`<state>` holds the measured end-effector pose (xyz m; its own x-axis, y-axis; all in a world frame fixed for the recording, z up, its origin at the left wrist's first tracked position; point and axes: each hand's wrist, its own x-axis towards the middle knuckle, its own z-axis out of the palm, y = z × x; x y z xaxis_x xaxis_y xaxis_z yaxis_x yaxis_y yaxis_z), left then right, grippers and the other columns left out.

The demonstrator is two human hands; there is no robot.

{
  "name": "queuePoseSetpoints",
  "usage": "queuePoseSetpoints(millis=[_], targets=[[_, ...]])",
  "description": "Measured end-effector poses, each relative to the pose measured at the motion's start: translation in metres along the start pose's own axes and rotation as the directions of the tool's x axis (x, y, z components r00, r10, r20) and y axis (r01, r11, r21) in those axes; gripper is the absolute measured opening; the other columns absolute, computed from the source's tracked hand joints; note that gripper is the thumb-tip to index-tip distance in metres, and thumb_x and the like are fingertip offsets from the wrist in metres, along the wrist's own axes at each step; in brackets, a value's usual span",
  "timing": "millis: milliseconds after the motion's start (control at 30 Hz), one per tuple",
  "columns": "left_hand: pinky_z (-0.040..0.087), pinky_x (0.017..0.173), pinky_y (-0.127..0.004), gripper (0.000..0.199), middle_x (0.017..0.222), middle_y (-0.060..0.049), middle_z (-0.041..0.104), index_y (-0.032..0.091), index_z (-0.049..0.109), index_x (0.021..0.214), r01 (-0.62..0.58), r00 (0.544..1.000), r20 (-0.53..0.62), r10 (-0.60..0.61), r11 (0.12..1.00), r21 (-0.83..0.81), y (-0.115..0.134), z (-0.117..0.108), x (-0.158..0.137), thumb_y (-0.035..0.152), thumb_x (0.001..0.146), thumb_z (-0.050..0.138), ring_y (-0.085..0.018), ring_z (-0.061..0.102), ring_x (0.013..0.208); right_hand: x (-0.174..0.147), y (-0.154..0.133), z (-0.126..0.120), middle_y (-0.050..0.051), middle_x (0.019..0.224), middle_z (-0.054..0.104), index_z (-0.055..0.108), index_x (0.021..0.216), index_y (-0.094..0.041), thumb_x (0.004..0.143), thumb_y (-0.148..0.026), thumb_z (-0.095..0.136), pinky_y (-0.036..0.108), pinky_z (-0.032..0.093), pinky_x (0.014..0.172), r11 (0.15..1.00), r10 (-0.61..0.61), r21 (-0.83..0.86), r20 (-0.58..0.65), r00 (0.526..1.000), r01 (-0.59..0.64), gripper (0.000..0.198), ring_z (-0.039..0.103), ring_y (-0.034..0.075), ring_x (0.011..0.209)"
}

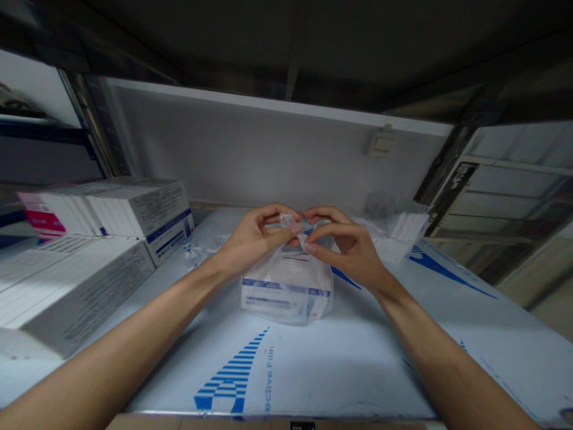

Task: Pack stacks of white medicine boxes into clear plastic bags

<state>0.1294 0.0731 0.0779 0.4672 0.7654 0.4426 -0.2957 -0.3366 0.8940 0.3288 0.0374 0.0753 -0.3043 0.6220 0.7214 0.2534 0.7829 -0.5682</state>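
Pale blue shelf surface [331,370] bears blue lettering, "ective Film", turned sideways beside a striped blue emblem. Thumb and fingers of the left hand [257,234] and right hand [353,245] pinch the gathered neck of a clear plastic bag [290,269], mid-shelf. Its white boxed contents [275,300] turn a blue-banded face to the wearer, that face's longer side running left to right, print too blurred to read. Stacked white cartons [96,269] stand at left.
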Motion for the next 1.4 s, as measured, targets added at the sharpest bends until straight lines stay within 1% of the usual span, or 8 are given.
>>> queuePoseSetpoints(millis=[267, 433, 533, 700, 833, 1067, 1233, 1400], targets=[[0.056, 0.074, -0.027, 0.031, 0.085, -0.003, 0.076, 0.016, 0.070, 0.089, 0.031, 0.999, 0.018, -0.032, 0.998, 0.056, 0.004, -0.002, -0.003, 0.030, 0.069, 0.089, -0.016, 0.073, 0.076, -0.003, -0.005, 0.008, 0.006, 0.123, 0.067, 0.073, 0.084, -0.026, 0.082, -0.023, 0.079, 0.043, 0.050, 0.101, 0.992, -0.050, -0.120, -0.029, 0.998, 0.047, 0.007, 0.064, 0.022, 0.112], [0.057, 0.070, -0.028, 0.031, 0.083, -0.005, 0.076, 0.015, 0.071, 0.085, -0.040, 0.999, 0.029, 0.037, 0.992, 0.119, 0.007, 0.000, -0.005, 0.033, 0.067, 0.089, -0.019, 0.073, 0.076, -0.006, -0.001, 0.015, 0.005, 0.116, 0.070, 0.058, 0.095, -0.027, 0.079, -0.025, 0.081, 0.037, 0.055, 0.091, 1.000, 0.014, 0.011, -0.090, 0.996, -0.013, 0.028, 0.067, 0.021, 0.110], [0.057, 0.068, -0.027, 0.031, 0.079, -0.004, 0.075, 0.015, 0.070, 0.084, -0.033, 0.999, 0.008, 0.032, 0.993, 0.116, 0.006, 0.001, -0.007, 0.034, 0.068, 0.089, -0.017, 0.073, 0.073, -0.006, -0.002, 0.015, 0.005, 0.115, 0.071, 0.062, 0.103, -0.028, 0.076, -0.026, 0.084, 0.038, 0.055, 0.090, 0.995, -0.056, -0.091, -0.078, 0.995, 0.049, 0.035, 0.067, 0.022, 0.110], [0.057, 0.073, -0.027, 0.031, 0.080, -0.003, 0.075, 0.015, 0.068, 0.086, -0.043, 0.999, -0.013, 0.044, 0.997, 0.068, 0.000, 0.001, -0.007, 0.036, 0.072, 0.087, -0.015, 0.073, 0.074, -0.003, -0.009, 0.012, 0.004, 0.100, 0.075, 0.074, 0.091, -0.028, 0.082, -0.024, 0.079, 0.040, 0.054, 0.090, 0.948, -0.187, -0.287, -0.144, 0.972, 0.140, 0.011, 0.070, 0.021, 0.096], [0.054, 0.069, -0.024, 0.032, 0.077, -0.001, 0.072, 0.016, 0.066, 0.087, -0.075, 0.997, -0.009, 0.077, 0.992, 0.105, -0.002, -0.001, -0.005, 0.040, 0.076, 0.084, -0.012, 0.069, 0.070, -0.002, -0.007, 0.009, 0.004, 0.096, 0.075, 0.076, 0.089, -0.028, 0.089, -0.028, 0.072, 0.039, 0.054, 0.086, 0.974, -0.112, -0.218, -0.204, 0.973, 0.066, 0.004, 0.069, 0.021, 0.093], [0.036, 0.046, -0.018, 0.034, 0.059, 0.007, 0.060, 0.021, 0.052, 0.093, -0.036, 0.985, 0.170, 0.014, 0.991, 0.128, 0.004, 0.002, -0.008, 0.050, 0.089, 0.069, -0.007, 0.049, 0.046, -0.003, -0.007, 0.011, 0.001, 0.081, 0.071, 0.073, 0.086, -0.026, 0.092, -0.035, 0.068, 0.035, 0.051, 0.073, 0.988, 0.020, -0.141, -0.253, 0.967, -0.057, 0.012, 0.064, 0.017, 0.074], [0.036, 0.049, -0.019, 0.030, 0.062, 0.004, 0.062, 0.020, 0.054, 0.086, 0.115, 0.975, 0.193, -0.110, 0.993, -0.013, 0.010, 0.006, -0.009, 0.047, 0.091, 0.068, -0.007, 0.047, 0.048, -0.005, -0.021, 0.014, 0.000, 0.082, 0.073, 0.075, 0.088, -0.029, 0.086, -0.025, 0.076, 0.036, 0.052, 0.072, 0.980, -0.121, -0.182, -0.254, 0.960, 0.076, 0.004, 0.066, 0.019, 0.077], [0.038, 0.051, -0.019, 0.034, 0.056, 0.007, 0.052, 0.018, 0.056, 0.079, 0.174, 0.975, 0.156, -0.160, 0.982, -0.080, 0.012, 0.003, -0.009, 0.043, 0.083, 0.078, -0.007, 0.047, 0.049, -0.004, -0.025, 0.014, 0.000, 0.079, 0.073, 0.077, 0.087, -0.031, 0.083, -0.020, 0.078, 0.038, 0.051, 0.073, 0.901, -0.314, -0.329, -0.040, 0.949, 0.284, 0.012, 0.064, 0.019, 0.074]])
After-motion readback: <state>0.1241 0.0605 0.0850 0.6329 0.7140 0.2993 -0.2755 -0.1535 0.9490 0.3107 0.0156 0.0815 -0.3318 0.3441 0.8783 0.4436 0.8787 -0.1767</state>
